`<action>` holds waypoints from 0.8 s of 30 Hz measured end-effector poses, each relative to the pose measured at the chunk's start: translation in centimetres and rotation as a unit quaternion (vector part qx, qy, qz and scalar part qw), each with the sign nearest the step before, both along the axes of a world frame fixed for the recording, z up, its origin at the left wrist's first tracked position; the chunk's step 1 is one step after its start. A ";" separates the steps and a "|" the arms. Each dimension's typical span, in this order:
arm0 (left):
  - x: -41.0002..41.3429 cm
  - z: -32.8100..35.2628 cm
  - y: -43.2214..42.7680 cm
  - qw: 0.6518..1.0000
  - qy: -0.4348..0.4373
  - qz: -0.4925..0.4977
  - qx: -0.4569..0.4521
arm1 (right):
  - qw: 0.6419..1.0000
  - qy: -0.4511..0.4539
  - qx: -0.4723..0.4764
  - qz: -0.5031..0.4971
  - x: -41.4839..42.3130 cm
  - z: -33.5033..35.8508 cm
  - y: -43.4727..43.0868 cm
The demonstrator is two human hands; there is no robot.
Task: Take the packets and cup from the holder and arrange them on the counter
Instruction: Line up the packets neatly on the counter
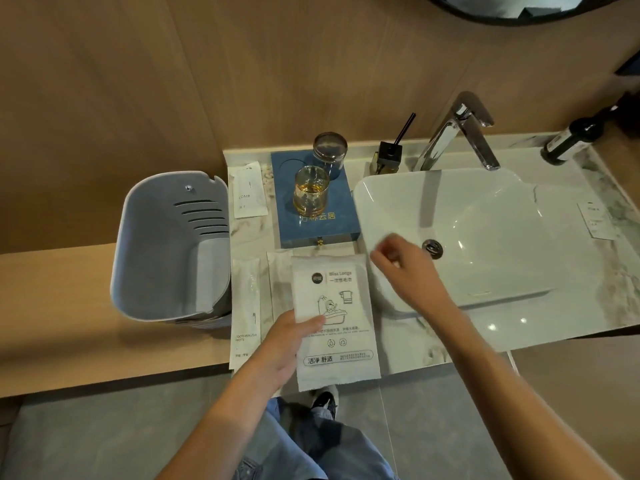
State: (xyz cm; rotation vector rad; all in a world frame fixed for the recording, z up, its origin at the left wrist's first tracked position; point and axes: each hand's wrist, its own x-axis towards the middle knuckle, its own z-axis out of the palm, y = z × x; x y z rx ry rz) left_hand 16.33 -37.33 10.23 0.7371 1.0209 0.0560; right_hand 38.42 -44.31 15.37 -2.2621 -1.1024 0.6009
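My left hand (287,344) grips the lower left edge of a large white towel packet (334,320) with a bathtub drawing, near the counter's front edge. Under it lies another white packet (278,282). My right hand (405,268) hovers just right of the towel packet, over the basin rim, fingers loosely curled and holding nothing I can see. A toothbrush packet (245,310) lies left of them, a comb packet (247,190) further back. On the blue holder tray (332,223) stand an amber glass cup (311,195) and a clear glass (329,154).
A grey plastic bin (173,247) stands left of the counter on a wooden ledge. The white basin (467,233) and chrome tap (460,133) fill the right side. A reed diffuser (389,155), a dark bottle (571,140) and a paper slip (597,220) sit around it.
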 end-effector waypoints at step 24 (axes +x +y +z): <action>5.3 -3.3 0.5 0.973 0.108 0.026 0.203 | 0.778 0.441 0.047 -0.445 -7.9 -11.2 -7.6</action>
